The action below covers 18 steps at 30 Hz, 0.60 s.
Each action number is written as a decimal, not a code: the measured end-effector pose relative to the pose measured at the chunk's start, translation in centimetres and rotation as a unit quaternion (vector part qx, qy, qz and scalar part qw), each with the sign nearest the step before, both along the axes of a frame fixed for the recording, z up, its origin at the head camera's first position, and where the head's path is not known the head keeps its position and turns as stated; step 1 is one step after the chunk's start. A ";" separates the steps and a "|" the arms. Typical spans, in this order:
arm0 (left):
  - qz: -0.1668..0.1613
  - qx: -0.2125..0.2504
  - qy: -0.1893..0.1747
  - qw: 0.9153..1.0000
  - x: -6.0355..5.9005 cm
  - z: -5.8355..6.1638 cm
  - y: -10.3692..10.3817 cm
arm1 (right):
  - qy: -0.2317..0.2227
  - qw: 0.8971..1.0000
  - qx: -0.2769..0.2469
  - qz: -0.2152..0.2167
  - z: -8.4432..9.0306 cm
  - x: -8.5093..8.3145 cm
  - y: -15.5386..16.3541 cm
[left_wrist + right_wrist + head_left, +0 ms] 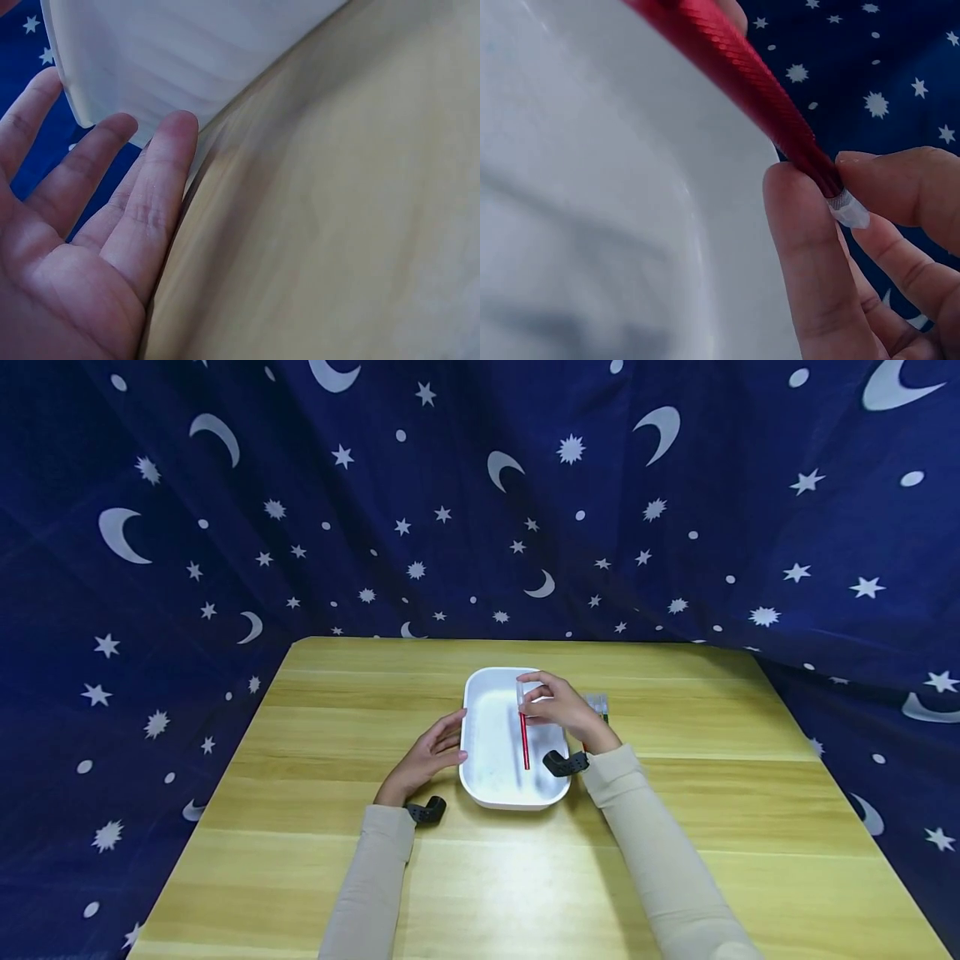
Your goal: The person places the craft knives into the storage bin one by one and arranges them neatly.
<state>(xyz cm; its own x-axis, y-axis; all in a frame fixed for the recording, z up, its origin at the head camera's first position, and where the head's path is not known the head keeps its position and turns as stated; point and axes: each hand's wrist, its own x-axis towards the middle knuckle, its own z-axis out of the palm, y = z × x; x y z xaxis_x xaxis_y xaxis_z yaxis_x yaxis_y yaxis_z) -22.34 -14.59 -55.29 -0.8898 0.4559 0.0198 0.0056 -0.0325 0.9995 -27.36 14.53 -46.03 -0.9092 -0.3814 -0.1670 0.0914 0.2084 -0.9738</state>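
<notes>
While your right hand [564,708] hovers over the far right part of the white rounded rectangular plastic tray [487,781], its thumb and fingers pinch the far end of a slim red knurled metal pen-like tool [523,739] with a clear tip; the red shaft slants from your fingertips toward the near end of the tray, over the tray's inside. In the right wrist view the same tool [742,75] is held between your thumb and forefinger, just where the red shaft meets the clear tip, with the tray's white wall [592,187] behind it. Your left hand [429,758] lies released on the light wooden desk [675,827], fingers straight, their tips touching the tray's left outer wall; the left wrist view shows the left hand's open palm [82,247] and fingertips against the white rim [187,52]. A small clear object with a green edge [597,703] sits on the desk just behind your right hand, too hidden to tell what it is. Dark blue cloth printed with moons and stars [225,527] hangs around the desk
</notes>
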 end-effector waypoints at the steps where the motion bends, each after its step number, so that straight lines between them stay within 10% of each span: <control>1: 0.000 0.000 0.000 1.000 0.0 0.0 0.0 | -0.001 1.000 -0.001 0.001 -0.1 -0.1 -0.2; 18: -0.003 0.002 -0.006 1.000 -0.1 -0.1 0.1 | -0.018 1.000 0.004 0.009 -0.8 -0.5 -3.2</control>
